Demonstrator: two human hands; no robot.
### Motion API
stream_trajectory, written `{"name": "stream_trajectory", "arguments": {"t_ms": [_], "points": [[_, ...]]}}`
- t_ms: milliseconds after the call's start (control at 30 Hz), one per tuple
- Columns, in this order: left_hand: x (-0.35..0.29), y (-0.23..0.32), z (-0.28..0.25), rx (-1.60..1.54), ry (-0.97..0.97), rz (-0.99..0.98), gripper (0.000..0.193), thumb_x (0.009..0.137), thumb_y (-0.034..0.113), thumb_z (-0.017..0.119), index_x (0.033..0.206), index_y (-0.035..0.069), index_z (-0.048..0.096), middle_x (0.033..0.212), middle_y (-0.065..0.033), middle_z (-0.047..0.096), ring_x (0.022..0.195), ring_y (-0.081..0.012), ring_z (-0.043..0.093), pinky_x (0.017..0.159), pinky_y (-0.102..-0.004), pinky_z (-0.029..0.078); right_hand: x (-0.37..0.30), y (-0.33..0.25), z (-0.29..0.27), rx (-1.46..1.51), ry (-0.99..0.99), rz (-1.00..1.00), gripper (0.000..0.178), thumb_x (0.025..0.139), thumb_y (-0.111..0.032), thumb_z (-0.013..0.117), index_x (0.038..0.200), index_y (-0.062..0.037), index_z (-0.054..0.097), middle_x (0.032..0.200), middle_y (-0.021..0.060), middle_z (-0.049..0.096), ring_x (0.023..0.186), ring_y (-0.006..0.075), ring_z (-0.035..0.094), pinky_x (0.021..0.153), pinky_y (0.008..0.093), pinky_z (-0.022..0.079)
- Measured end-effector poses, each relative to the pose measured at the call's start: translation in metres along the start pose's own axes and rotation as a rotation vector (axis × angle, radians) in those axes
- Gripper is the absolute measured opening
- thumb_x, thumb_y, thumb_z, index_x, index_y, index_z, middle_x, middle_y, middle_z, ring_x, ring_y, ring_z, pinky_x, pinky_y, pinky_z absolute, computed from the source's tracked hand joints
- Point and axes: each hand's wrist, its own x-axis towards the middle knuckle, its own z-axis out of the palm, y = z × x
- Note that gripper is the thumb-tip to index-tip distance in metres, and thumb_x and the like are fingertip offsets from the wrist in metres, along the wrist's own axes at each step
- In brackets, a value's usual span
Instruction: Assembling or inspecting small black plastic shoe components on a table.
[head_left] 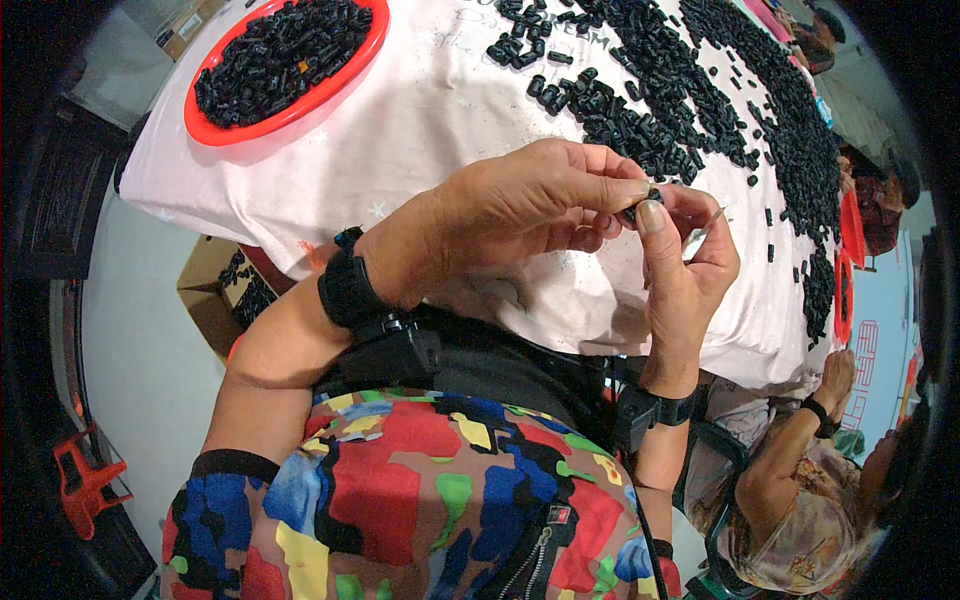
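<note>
My left hand [545,200] pinches a small black plastic part [643,205] between thumb and fingertips, above the cloth-covered table. Meeting it from the right, my right hand [685,250] presses its thumb against the same part, fingers curled behind. A thin, pointed, silvery blade-like tool [703,232] is tucked among the right hand's fingers; its full shape is hidden. Just beyond my hands lies a loose heap of similar black parts [640,140]. At the far left, a red basin [200,128] is filled with such parts, with one small orange piece among them.
Black parts spread along the table's right side, by red trays [843,300]. A pale pink cloth [400,110] covers the table. Below its left edge stands a cardboard box [203,290] holding black parts. Another person's arm [790,450] is close on my right; more people sit beyond.
</note>
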Motion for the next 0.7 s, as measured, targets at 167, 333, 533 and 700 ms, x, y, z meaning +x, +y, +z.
{"name": "stream_trajectory", "arguments": {"t_ms": [167, 333, 533, 700], "points": [[0.0, 0.001, 0.001, 0.004, 0.014, 0.003, 0.031, 0.086, 0.025, 0.065, 0.109, 0.008, 0.052, 0.089, 0.0042, 0.057, 0.075, -0.0037, 0.056, 0.067, -0.0174, 0.045, 0.001, 0.004, -0.001, 0.109, -0.016, 0.013, 0.018, 0.08, -0.016, 0.071, 0.088, -0.0013, 0.064, 0.078, -0.0003, 0.061, 0.068, 0.0057, 0.048, 0.064, 0.02, 0.038], [0.002, -0.001, -0.005, 0.018, 0.015, 0.024, 0.032, 0.087, 0.023, 0.063, 0.111, 0.006, 0.052, 0.089, 0.0023, 0.057, 0.076, -0.0041, 0.055, 0.067, -0.0175, 0.045, 0.005, 0.016, -0.001, 0.054, 0.009, -0.053, 0.016, 0.086, -0.015, 0.064, 0.092, -0.0008, 0.063, 0.072, -0.0021, 0.056, 0.059, 0.0031, 0.043, 0.053, 0.0179, 0.032], [0.0, 0.012, -0.015, 0.002, 0.236, 0.202, 0.032, 0.089, 0.022, 0.06, 0.114, 0.004, 0.054, 0.086, 0.0007, 0.058, 0.075, -0.0049, 0.054, 0.064, -0.0175, 0.044, 0.004, 0.015, -0.001, 0.028, 0.107, 0.009, 0.015, 0.087, -0.013, 0.061, 0.094, -0.0005, 0.066, 0.071, -0.0036, 0.056, 0.058, 0.0004, 0.041, 0.052, 0.0164, 0.03], [-0.007, 0.049, -0.055, -0.248, 0.562, 0.552, 0.016, 0.09, 0.015, 0.055, 0.098, 0.001, 0.056, 0.08, -0.005, 0.057, 0.068, -0.0101, 0.051, 0.059, -0.0199, 0.043, 0.004, 0.015, -0.001, 0.111, 0.095, 0.042, 0.016, 0.089, -0.016, 0.062, 0.089, -0.001, 0.064, 0.065, -0.006, 0.05, 0.048, -0.0014, 0.034, 0.043, 0.0153, 0.023]]}}
